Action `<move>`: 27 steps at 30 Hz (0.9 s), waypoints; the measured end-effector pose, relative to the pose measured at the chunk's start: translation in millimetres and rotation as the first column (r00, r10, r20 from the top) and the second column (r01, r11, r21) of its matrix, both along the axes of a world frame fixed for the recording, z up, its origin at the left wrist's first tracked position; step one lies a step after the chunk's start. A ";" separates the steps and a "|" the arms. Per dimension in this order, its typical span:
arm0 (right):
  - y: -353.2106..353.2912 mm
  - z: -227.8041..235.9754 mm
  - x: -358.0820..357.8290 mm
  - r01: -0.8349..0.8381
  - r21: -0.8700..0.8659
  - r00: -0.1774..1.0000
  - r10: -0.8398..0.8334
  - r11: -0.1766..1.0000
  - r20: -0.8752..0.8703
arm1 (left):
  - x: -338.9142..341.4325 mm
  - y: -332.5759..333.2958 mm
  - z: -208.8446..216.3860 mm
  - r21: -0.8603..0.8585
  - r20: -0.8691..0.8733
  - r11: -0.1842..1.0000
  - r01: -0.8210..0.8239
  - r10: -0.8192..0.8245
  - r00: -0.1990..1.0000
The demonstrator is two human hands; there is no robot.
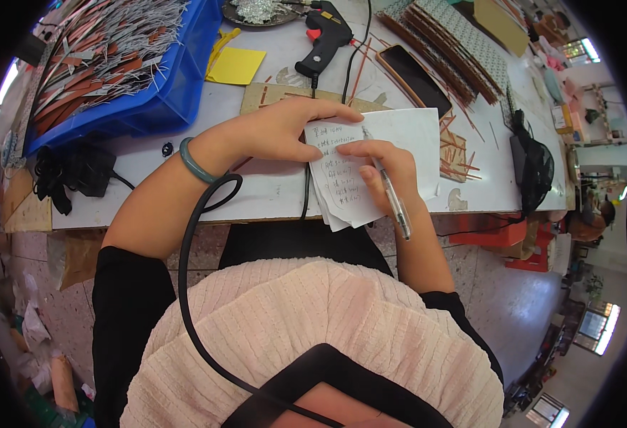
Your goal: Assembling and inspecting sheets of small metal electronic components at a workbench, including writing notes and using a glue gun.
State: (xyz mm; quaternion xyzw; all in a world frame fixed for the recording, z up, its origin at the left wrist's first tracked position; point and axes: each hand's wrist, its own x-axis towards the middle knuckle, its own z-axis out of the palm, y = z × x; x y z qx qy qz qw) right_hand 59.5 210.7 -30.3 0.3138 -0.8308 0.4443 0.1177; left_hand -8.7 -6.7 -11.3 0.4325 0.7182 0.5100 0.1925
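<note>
A small stack of white paper [410,135] with handwritten lines lies near the table's front edge, its lower sheets fanned out a little. Across its upper left edge rests my left hand [281,128], thumb and forefinger spread apart, with a greenish bangle on the wrist. My right hand [388,167] is closed around a clear-barrelled pen [398,207], which slants across the paper with its back end toward me. The pen's upper end lies near my left fingertips. Part of the writing is covered by my hands.
A blue crate [178,93] full of thin strips stands at the left, near a black adapter [89,171]. Beyond the paper are yellow notes [236,65], a glue gun [324,39] and a phone [413,80]. Bundled strips [442,50] lie far right; a black cable [185,285] crosses my front.
</note>
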 end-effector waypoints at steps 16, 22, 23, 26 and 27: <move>-2.5 6.5 2.0 0.168 -0.057 0.986 -0.169 0.984 -0.010 | 1.6 0.1 -0.5 0.004 0.057 1.000 -0.003 0.003 0.998; -2.2 4.2 0.6 0.161 -0.063 0.986 -0.163 0.985 -0.035 | 1.8 -0.1 2.7 -0.010 0.080 1.000 -0.002 0.003 0.997; -2.3 4.2 0.6 0.161 -0.063 0.986 -0.164 0.985 -0.035 | 2.0 -0.1 3.6 -0.010 0.080 1.000 -0.001 0.002 0.997; -2.2 5.3 1.4 0.169 -0.069 0.985 -0.170 0.983 -0.016 | 2.6 -0.4 4.3 -0.032 0.077 0.999 -0.009 0.012 0.997; -1.0 7.2 2.4 0.162 -0.021 0.987 -0.162 0.987 0.011 | 2.6 -0.5 3.9 -0.028 0.077 1.000 -0.008 0.010 0.997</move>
